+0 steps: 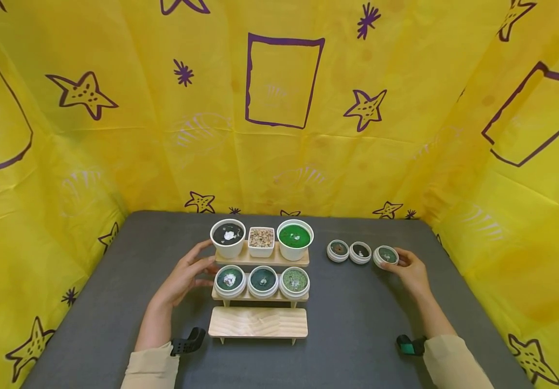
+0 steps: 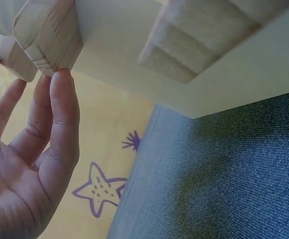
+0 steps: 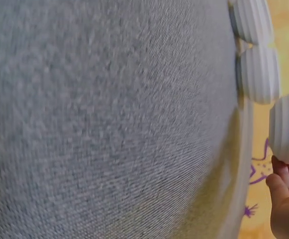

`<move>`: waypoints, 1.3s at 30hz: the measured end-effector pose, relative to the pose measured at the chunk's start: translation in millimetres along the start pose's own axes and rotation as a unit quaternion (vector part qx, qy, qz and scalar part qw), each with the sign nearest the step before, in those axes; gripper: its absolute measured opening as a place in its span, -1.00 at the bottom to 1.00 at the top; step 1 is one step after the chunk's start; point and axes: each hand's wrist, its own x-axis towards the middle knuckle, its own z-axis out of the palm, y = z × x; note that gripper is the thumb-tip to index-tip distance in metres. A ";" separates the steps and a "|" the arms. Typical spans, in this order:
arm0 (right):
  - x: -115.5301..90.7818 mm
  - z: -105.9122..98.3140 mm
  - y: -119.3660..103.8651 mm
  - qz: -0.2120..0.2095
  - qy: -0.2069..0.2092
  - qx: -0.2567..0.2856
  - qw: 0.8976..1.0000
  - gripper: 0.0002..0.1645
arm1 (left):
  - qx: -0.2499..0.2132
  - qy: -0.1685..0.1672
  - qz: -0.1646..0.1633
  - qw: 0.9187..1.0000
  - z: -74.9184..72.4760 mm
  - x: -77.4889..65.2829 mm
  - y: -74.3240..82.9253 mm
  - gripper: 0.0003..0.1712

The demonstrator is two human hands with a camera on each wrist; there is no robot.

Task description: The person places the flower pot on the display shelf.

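Note:
A three-step wooden stand faces me, its lowest step bare. Beside its left end is my left hand; in the left wrist view, extended fingertips touch the ends of the wooden steps. My right hand pinches a small white ribbed pot with a dark green fill, thumb and fingers on its sides. Seen from the right wrist, that pot has a gap between its base and the table. Two similar pots, one with a brown centre and one darker, stand to its left.
On the top step are a dark-filled white cup, a square cup of brown bits and a green-filled cup. Three ribbed pots line the middle step. The grey table is enclosed by yellow patterned cloth.

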 end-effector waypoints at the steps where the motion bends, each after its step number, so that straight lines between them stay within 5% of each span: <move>1: -1.4 0.0 -1.9 -0.002 -0.003 0.000 1.000 -0.21 | 0.000 0.000 0.000 1.000 0.0 0.0 -0.1 -0.32; 25: -40.8 17.8 -49.9 -0.080 -0.107 0.024 0.991 -0.22 | 0.000 0.002 0.001 1.000 0.3 -0.5 0.2 -0.32; 39: -69.8 26.5 -84.8 -0.171 -0.188 0.083 0.964 -0.31 | -0.007 -0.003 0.007 1.000 0.2 1.1 -2.1 -0.32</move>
